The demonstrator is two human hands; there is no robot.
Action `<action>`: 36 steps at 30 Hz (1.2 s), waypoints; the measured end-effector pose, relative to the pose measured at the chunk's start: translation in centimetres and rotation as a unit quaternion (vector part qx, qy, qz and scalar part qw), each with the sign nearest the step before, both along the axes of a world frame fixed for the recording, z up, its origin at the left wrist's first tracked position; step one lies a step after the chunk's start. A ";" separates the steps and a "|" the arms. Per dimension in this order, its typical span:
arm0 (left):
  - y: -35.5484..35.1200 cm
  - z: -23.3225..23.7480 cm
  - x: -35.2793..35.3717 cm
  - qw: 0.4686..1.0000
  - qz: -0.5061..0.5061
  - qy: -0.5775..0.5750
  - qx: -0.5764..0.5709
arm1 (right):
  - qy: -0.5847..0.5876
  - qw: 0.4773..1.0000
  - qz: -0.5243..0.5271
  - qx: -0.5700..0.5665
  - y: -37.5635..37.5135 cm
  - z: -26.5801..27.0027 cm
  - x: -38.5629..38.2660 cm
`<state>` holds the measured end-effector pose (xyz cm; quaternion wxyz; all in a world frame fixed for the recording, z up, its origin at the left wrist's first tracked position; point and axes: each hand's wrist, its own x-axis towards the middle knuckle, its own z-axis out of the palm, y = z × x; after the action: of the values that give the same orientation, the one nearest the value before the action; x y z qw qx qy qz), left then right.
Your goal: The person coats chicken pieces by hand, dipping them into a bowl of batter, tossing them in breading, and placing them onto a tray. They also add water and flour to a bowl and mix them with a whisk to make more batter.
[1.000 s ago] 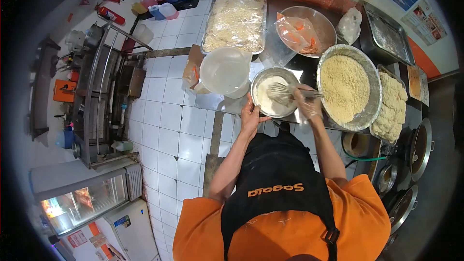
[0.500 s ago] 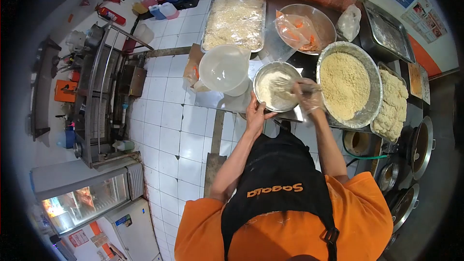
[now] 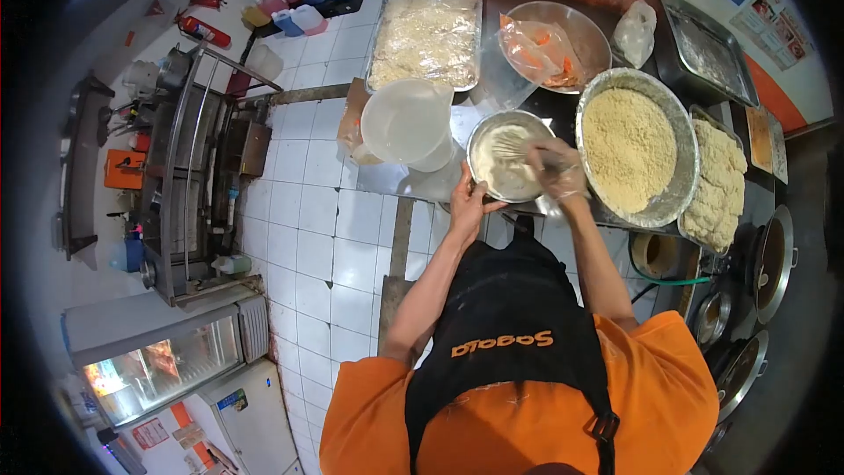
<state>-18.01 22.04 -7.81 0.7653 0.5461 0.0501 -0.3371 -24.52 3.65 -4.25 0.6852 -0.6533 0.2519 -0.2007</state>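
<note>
A metal bowl [image 3: 473, 142] with a pale, creamy batter [image 3: 503, 181] sits at the near edge of the worktop. My left hand [image 3: 468, 200] grips its near left rim, fingers on the outside wall. In a clear plastic glove, my right hand [image 3: 561, 176] is closed around the handle of a wire whisk [image 3: 510, 149], whose wires dip into the batter. To the right of that hand stands a large metal basin of pale crumbs [image 3: 629, 149]. Close on the left of the bowl is a translucent plastic tub [image 3: 406, 123].
Behind are a film-covered tray of crumb-coated food [image 3: 428, 35] and a steel bowl [image 3: 600, 40] with orange pieces and a plastic bag. A tray of coated pieces [image 3: 714, 185] lies right of the basin. Large pans [image 3: 774, 268] stand at far right.
The whisk has swung round inside the bowl, and my right hand has shifted slightly with it. The batter's surface looks different. My left hand still grips the rim.
</note>
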 end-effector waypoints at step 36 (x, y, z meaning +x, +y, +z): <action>0.4 1.3 3.3 0.997 -0.064 -0.032 0.007 | -0.080 0.930 0.101 -0.344 0.7 0.3 -0.6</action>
<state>-14.74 22.41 -6.50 0.7399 0.5636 -0.0068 -0.3673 -25.08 4.31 -3.92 0.4526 -0.8528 0.0449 -0.2566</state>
